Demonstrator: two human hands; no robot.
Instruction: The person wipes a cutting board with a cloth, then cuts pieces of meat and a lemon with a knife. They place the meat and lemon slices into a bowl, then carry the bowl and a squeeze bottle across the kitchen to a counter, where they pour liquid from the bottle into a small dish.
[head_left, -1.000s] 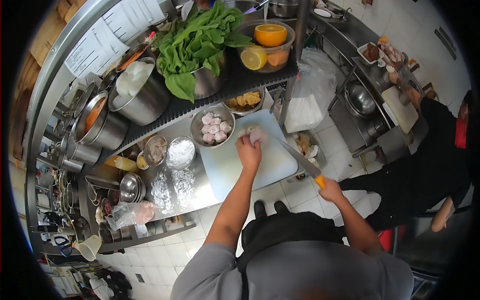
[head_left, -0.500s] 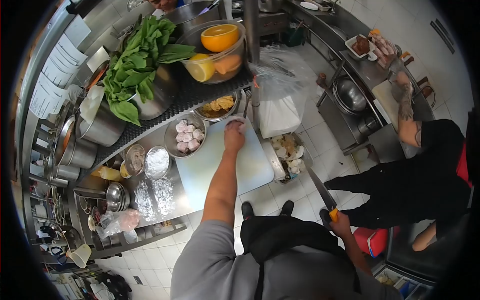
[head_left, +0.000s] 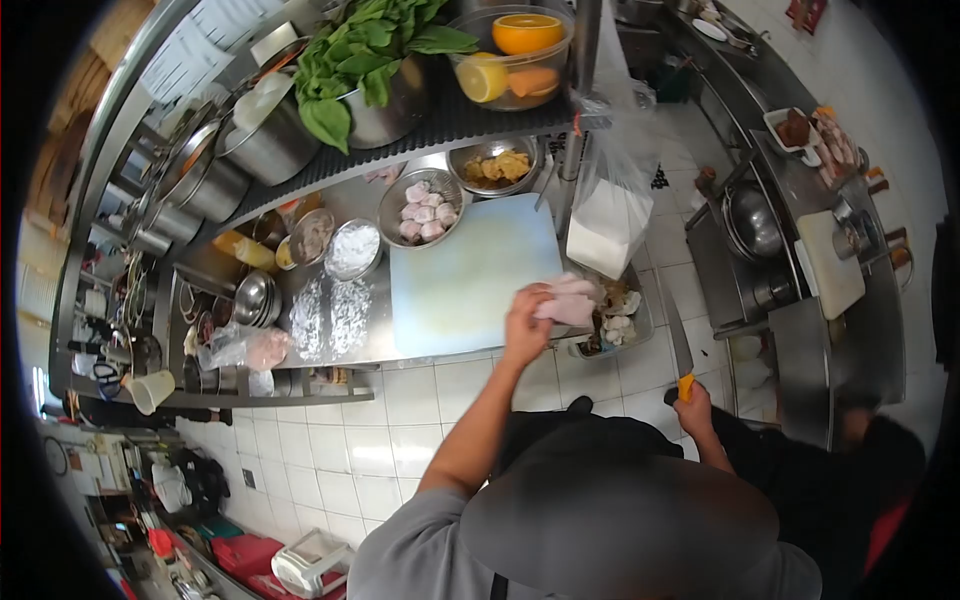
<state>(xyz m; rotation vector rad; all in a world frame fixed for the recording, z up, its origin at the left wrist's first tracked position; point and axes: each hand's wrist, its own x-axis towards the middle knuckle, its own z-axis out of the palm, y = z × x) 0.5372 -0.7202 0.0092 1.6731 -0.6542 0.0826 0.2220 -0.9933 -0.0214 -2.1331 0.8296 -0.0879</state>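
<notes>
My left hand (head_left: 527, 322) is closed around a limp, pale pink cloth (head_left: 567, 301), at the near right corner of the white cutting board (head_left: 470, 265). Just beyond the cloth sits a tub of food scraps (head_left: 622, 320), lower than the board. In my right hand (head_left: 692, 408), held out to the side, is a large knife (head_left: 678, 335) by its yellow handle, blade pointing away from me. A metal bowl of pale pink balls (head_left: 422, 212) touches the board's far left part. Behind the board is a bowl of yellowish-brown food (head_left: 497, 168).
A shelf (head_left: 440, 135) above the counter carries pots, leafy greens (head_left: 375, 50) and a plastic tub of cut citrus (head_left: 515, 60). A hanging plastic bag (head_left: 612, 225) is right of the board. Another person in black (head_left: 880, 450) stands close at the right.
My left hand has come from the board's far right corner toward me and right, with the cloth. My view has shifted. The knife stays in my right hand. The other person has moved back.
</notes>
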